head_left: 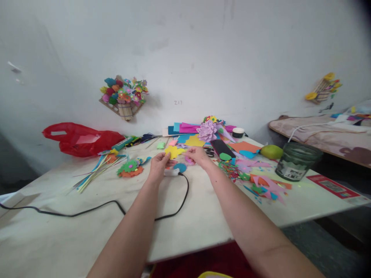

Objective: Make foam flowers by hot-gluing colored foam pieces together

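Pinching yellow foam shape (174, 151) | left hand (159, 165) | right hand (198, 156) just beside

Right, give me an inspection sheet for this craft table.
Surface: white table, crowded toward the wall.
Job's things: yellow foam piece, pink foam piece, teal foam disc, white corded tool.
Clutter: foam scraps, foam sheets, purple paper flower, red plastic bag, glass jar, green fruit.
Hands: left hand pinches the yellow foam piece; right hand touches the pink foam piece, grip unclear.
Cables: black cable loops from the tool across the table, leftward.
Surroundings: foam flower basket on the wall; neighbouring covered table.
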{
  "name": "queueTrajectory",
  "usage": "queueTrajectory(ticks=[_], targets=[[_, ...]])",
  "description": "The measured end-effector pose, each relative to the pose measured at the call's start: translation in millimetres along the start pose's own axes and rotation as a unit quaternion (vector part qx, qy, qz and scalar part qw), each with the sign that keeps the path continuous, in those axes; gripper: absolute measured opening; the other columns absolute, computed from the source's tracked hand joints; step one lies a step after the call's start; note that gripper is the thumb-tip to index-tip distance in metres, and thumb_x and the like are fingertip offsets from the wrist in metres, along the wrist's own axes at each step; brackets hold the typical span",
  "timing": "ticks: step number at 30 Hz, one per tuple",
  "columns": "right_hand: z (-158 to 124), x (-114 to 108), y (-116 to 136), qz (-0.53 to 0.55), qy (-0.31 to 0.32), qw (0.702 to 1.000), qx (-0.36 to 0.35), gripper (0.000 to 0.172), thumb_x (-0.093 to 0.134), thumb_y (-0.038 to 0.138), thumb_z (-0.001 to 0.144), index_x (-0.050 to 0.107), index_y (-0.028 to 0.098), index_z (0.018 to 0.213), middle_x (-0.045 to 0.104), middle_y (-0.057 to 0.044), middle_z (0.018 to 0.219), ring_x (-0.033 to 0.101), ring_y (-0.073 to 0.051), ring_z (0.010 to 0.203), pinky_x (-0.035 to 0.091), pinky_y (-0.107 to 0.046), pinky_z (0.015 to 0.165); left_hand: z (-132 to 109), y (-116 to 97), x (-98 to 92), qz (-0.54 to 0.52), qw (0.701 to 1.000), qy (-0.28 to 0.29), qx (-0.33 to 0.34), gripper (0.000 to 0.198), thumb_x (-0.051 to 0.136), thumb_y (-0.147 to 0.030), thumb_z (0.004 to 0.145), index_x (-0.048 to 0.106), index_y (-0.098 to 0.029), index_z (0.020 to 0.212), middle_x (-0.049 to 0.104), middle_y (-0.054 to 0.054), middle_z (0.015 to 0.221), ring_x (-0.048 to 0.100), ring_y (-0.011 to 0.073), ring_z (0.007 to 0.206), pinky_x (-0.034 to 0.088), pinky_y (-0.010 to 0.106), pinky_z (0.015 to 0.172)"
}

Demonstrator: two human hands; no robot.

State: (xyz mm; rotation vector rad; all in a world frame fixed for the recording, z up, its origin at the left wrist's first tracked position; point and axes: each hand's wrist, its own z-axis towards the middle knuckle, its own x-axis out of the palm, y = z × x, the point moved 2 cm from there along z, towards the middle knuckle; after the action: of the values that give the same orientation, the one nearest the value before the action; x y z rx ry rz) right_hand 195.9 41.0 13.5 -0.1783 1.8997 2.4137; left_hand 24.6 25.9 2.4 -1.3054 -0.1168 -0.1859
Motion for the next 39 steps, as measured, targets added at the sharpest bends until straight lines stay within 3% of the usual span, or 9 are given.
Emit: queueTrajectory(ticks=[4, 10, 14, 17, 22, 28, 34, 37, 39], targets=[[0.5, -1.5, 0.1, -0.022, -0.005, 1.0, -0.002, 0.016, 0.064, 0.023, 0.067, 0.053, 0.015, 0.059, 0.049, 0.005, 0.042, 0.039, -0.005, 0.033, 0.032, -0.018, 0.034, -0.1, 1.1, -0.7, 0.001, 1.0, -0.002, -0.001, 0.035, 0.068, -0.041, 0.062, 0.054, -0.013, 0.077, 0.064, 0.002, 0.057, 0.065, 0.0176, 0.057, 0.049, 0.023, 0.051], [-0.9, -5.2, 4.0, -0.077, -0.045, 0.996, -0.023, 0.036, 0.05, 0.04, 0.078, 0.051, 0.015, 0.053, 0.046, 0.004, 0.039, 0.037, -0.006, 0.031, 0.028, -0.019, 0.033, -0.2, 2.7, -1.1, 0.002, 1.0, 0.007, -0.005, 0.034, 0.067, -0.041, 0.064, 0.053, -0.013, 0.077, 0.064, 0.002, 0.055, 0.065, 0.0175, 0.057, 0.049, 0.022, 0.052], [-2.2, -2.0, 4.3, -0.072, -0.03, 0.997, -0.018, 0.02, 0.064, 0.028, 0.067, 0.054, 0.014, 0.058, 0.05, 0.005, 0.044, 0.04, -0.005, 0.036, 0.031, -0.017, 0.037, -0.8, 1.4, -0.2, -0.006, 1.0, 0.009, -0.003, 0.033, 0.067, -0.04, 0.064, 0.052, -0.013, 0.078, 0.064, 0.002, 0.055, 0.065, 0.0166, 0.056, 0.049, 0.021, 0.051], [-2.6, -1.0, 4.4, -0.058, -0.023, 0.998, -0.002, 0.013, 0.061, 0.021, 0.069, 0.055, 0.014, 0.061, 0.051, 0.005, 0.045, 0.042, -0.006, 0.037, 0.033, -0.017, 0.038, -1.8, 0.3, 0.3, -0.005, 1.0, 0.007, -0.006, 0.033, 0.067, -0.039, 0.064, 0.052, -0.013, 0.077, 0.064, 0.002, 0.055, 0.065, 0.0166, 0.056, 0.049, 0.021, 0.05], [-3.0, -2.7, 5.8, -0.073, -0.038, 0.997, -0.002, 0.034, 0.048, 0.035, 0.081, 0.052, 0.014, 0.055, 0.047, 0.003, 0.041, 0.038, -0.005, 0.032, 0.028, -0.017, 0.032, -3.1, -1.0, 0.8, -0.002, 1.0, 0.009, -0.013, 0.032, 0.067, -0.04, 0.064, 0.052, -0.013, 0.074, 0.063, 0.001, 0.053, 0.066, 0.0174, 0.057, 0.049, 0.021, 0.051], [-2.4, 0.8, 3.9, -0.044, -0.018, 0.999, 0.026, 0.01, 0.059, 0.017, 0.073, 0.056, 0.013, 0.064, 0.053, 0.003, 0.048, 0.044, -0.005, 0.038, 0.035, -0.016, 0.036, -1.9, 1.0, 0.0, -0.001, 1.0, 0.02, -0.007, 0.032, 0.066, -0.04, 0.066, 0.054, -0.012, 0.076, 0.064, 0.003, 0.056, 0.066, 0.0174, 0.058, 0.05, 0.022, 0.052], [-1.4, -1.0, 2.9, -0.029, -0.021, 0.999, 0.003, 0.029, 0.047, 0.033, 0.083, 0.054, 0.013, 0.063, 0.048, 0.004, 0.043, 0.038, -0.004, 0.032, 0.03, -0.016, 0.032, -1.0, 3.1, -0.8, -0.008, 1.0, 0.019, -0.005, 0.032, 0.066, -0.039, 0.066, 0.053, -0.012, 0.076, 0.065, 0.004, 0.057, 0.066, 0.0173, 0.058, 0.051, 0.022, 0.053], [-0.3, 0.8, -0.3, -0.04, -0.005, 0.999, -0.008, 0.029, 0.056, 0.038, 0.076, 0.052, 0.014, 0.059, 0.048, 0.005, 0.043, 0.038, -0.004, 0.032, 0.029, -0.017, 0.032, -1.2, 2.7, -0.4, -0.01, 1.0, 0.014, -0.009, 0.032, 0.066, -0.039, 0.065, 0.053, -0.012, 0.077, 0.065, 0.004, 0.057, 0.066, 0.0174, 0.057, 0.051, 0.022, 0.053], [0.1, 2.0, -2.0, -0.046, 0.007, 0.999, -0.009, 0.024, 0.065, 0.033, 0.067, 0.051, 0.015, 0.06, 0.048, 0.006, 0.044, 0.039, -0.005, 0.034, 0.031, -0.017, 0.033, -1.3, 2.2, -0.2, -0.011, 1.0, 0.008, -0.012, 0.031, 0.066, -0.038, 0.066, 0.054, -0.013, 0.077, 0.065, 0.004, 0.056, 0.066, 0.0173, 0.057, 0.05, 0.021, 0.051]])
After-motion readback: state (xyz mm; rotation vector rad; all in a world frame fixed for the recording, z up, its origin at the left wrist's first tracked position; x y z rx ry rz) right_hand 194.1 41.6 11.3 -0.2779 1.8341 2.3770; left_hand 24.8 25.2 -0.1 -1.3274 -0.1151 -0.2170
